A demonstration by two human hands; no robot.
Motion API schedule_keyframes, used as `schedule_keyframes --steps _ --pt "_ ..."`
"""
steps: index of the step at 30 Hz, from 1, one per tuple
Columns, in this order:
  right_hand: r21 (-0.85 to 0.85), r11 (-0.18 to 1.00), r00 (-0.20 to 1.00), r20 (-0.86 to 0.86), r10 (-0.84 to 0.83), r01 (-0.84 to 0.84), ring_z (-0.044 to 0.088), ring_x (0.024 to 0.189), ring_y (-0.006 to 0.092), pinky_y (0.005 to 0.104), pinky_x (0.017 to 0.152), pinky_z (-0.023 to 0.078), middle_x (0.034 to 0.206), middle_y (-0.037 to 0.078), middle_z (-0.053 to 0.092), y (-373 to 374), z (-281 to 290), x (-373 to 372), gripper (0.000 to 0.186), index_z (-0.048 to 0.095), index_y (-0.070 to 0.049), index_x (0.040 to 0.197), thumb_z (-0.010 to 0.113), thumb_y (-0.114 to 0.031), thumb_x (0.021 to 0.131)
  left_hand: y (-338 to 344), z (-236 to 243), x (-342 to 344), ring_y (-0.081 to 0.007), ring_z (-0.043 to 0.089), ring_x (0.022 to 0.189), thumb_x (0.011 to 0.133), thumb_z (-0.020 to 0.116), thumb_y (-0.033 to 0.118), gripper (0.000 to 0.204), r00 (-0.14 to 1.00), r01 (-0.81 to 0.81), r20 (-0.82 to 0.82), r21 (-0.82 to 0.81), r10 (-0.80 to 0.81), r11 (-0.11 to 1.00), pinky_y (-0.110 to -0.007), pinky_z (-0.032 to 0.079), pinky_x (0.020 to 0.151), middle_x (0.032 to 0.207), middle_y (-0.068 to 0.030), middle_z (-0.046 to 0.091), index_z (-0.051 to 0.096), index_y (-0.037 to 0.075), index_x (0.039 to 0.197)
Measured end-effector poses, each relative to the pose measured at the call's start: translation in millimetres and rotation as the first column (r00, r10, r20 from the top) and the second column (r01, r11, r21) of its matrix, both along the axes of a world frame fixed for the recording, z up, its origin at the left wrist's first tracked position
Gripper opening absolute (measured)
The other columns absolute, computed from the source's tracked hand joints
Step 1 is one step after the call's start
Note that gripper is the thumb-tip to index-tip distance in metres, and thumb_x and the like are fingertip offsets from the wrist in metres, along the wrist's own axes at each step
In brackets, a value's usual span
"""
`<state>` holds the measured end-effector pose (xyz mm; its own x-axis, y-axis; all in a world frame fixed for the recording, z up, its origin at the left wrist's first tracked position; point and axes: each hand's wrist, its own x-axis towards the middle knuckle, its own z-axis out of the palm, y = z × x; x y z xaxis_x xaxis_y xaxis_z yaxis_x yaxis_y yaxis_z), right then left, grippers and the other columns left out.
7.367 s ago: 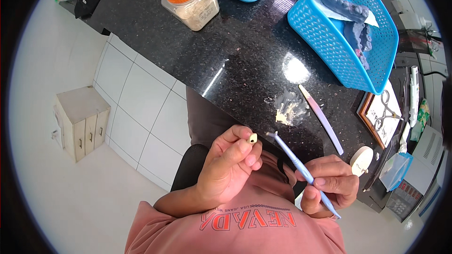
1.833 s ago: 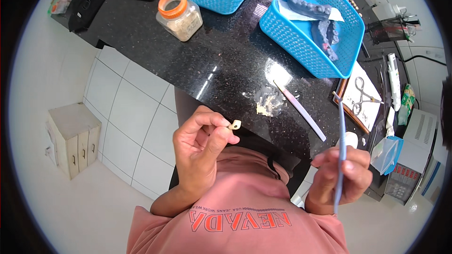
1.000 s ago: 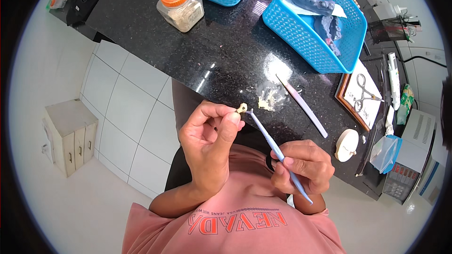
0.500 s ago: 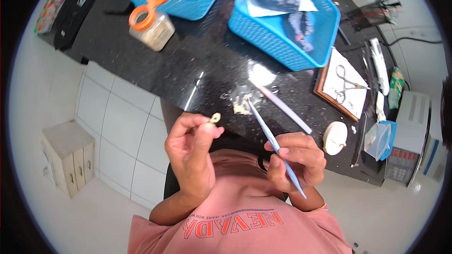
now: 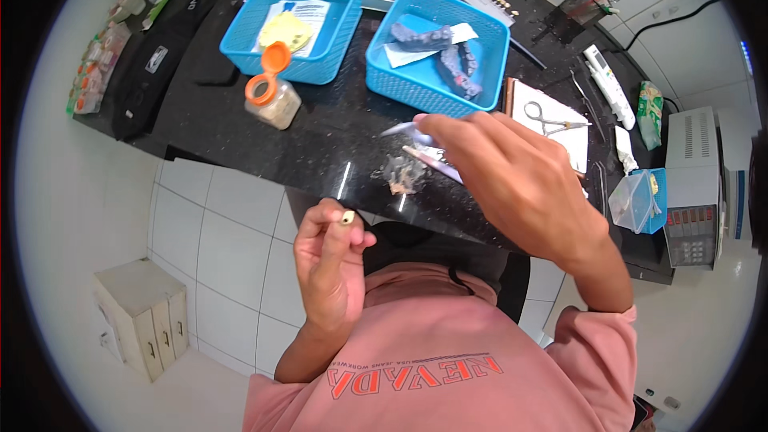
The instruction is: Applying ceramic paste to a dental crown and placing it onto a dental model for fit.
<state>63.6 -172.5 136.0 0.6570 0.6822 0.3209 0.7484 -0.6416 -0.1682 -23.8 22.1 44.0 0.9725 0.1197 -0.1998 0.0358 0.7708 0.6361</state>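
Note:
Between the thumb and fingers of my left hand is a small cream tooth-like piece with a dark hole, held just off the counter's near edge. My right hand reaches over the counter, fingers closed on a slim blue pen-like tool, blurred and partly hidden by the hand. Under that hand lies a lilac stick, its near end covered. Beside the stick, a patch of pale crumbs and powder is spread on the black counter.
An open jar with an orange flip lid stands left of two blue baskets. The right basket holds grey-blue moulded arches. Scissor-like forceps lie on a white pad at right, near a clear container.
My right hand has moved up and forward over the counter with the blue tool. My left hand has turned the cream piece slightly. The view has shifted, showing more of the counter's far side.

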Motion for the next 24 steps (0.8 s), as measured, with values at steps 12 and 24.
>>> schedule_keyframes --steps 12,24 --pt "-0.257 0.966 0.995 0.097 0.002 0.023 0.065 0.080 0.0254 0.0343 0.064 0.055 0.084 0.015 0.064 7.9 -49.0 23.9 0.015 0.066 0.005 0.080 0.066 -0.008 0.072 0.1 5.8 -1.8 -0.0123 0.055 0.089 0.097 0.056 0.008 0.007 0.996 0.012 0.089 0.101 -0.021 0.995 -0.030 0.055 0.083 0.099 -0.0049 0.049 0.055 0.004 0.103" --pt "0.352 0.620 0.654 0.030 -0.756 0.701 0.068 0.075 0.0239 0.0316 0.063 0.055 0.097 0.014 0.070 -122.5 -23.2 -114.2 0.017 0.069 0.001 0.099 0.073 -0.004 0.083 -41.5 1.1 4.4 -0.0150 0.062 0.092 0.095 0.057 0.003 0.001 0.972 0.042 0.192 0.415 -0.133 0.909 -0.030 0.057 0.088 0.096 -0.0051 0.051 0.057 0.003 0.096"
